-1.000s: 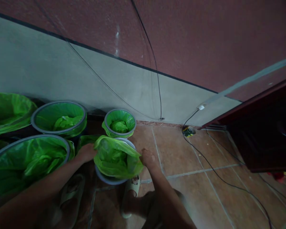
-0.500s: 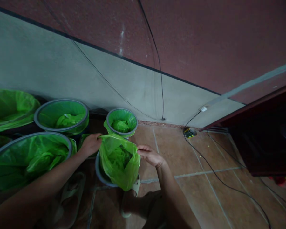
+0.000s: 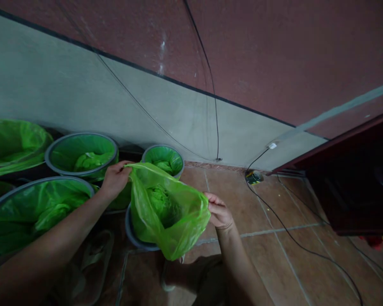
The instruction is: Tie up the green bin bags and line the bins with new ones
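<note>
Between my hands a green plastic bag (image 3: pixel 185 204) is stretched with its mouth wide, showing crumpled green film inside. My left hand (image 3: pixel 115 180) pinches the bag's rim at the upper left, and my right hand (image 3: pixel 219 211) grips the rim at the right. Beneath the bag stands a small grey bin (image 3: pixel 131 236), mostly covered by it; whether the bag's bottom sits inside the bin I cannot tell. Just behind is another small bin (image 3: pixel 181 168) lined with a green bag.
Several lined bins, including a large bin (image 3: pixel 64 180) and a mid-sized bin (image 3: pixel 115 155), stand at the left along the wall (image 3: pixel 166 106). A black cable (image 3: pixel 287 231) crosses the tiled floor at the right. A dark red cabinet or door (image 3: pixel 347 187) is at far right.
The bag's mouth has been pulled wider. My left hand moved up and left, my right hand moved right, both still holding the rim.
</note>
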Tool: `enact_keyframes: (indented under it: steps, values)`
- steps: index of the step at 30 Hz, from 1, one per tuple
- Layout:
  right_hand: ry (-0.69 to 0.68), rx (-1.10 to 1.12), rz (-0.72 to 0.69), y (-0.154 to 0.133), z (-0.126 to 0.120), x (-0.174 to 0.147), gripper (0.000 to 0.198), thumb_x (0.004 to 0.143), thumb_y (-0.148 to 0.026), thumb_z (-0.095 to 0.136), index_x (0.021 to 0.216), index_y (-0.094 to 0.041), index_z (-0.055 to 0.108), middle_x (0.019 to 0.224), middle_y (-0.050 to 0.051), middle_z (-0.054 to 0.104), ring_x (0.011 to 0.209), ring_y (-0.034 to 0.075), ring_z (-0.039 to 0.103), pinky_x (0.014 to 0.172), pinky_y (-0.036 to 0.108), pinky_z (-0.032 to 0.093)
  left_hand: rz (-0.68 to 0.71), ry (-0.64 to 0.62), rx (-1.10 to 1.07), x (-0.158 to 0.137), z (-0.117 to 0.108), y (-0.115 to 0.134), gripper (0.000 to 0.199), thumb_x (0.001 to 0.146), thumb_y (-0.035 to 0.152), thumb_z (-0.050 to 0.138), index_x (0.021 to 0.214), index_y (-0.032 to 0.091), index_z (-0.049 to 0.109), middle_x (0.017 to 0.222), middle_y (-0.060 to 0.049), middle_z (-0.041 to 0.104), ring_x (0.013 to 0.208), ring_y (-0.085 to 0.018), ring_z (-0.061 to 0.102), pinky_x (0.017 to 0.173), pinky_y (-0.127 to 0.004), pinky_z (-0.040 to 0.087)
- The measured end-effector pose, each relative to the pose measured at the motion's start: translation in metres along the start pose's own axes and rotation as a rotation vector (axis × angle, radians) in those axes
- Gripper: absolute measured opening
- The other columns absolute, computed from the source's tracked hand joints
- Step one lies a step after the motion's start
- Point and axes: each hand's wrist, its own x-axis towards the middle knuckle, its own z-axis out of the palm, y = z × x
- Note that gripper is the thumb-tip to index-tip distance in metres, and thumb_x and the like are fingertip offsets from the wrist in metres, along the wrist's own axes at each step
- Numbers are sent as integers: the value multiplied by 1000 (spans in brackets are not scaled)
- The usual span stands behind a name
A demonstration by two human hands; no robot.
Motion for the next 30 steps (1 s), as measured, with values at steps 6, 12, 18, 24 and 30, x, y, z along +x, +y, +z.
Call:
enact_keyframes:
  steps: [6,12,18,24,30]
  values:
    - [-81,3,18,3,-1,-26,49,48,-58,86,67,-18,64,61,1,62,54,13,55,59,28,49,56,58,-233,2,1,34,37,69,31,57,101,17,71,77,0,69,58,-12,54,55,-23,46]
    - [-443,-227,196,15,26,-5,41,70,-55,78,79,-17,64,72,-1,60,68,11,55,72,25,47,51,10,53,9,5,13,36,74,36,55,98,15,72,78,-3,72,65,-17,61,60,-26,50]
    - [-282,-928,257,38,25,20,27,91,-37,57,74,-17,61,68,-2,59,65,11,53,60,21,40,93,-161,567,5,10,-17,41,76,33,47,100,17,76,94,-6,78,89,-24,69,80,-28,52]
    - [243,-1158,271,55,16,48,33,93,-36,55,114,-14,66,107,12,72,96,19,68,78,25,49,122,-337,680,-12,23,-24,43,83,36,43,105,19,75,100,-6,78,94,-22,70,84,-27,51]
    - [152,-1385,440,107,18,52,49,82,-38,68,121,-10,63,121,21,68,111,32,64,87,37,51,46,-418,772,-26,33,-32,56,85,53,44,117,13,67,105,-12,75,99,-27,70,86,-33,52]
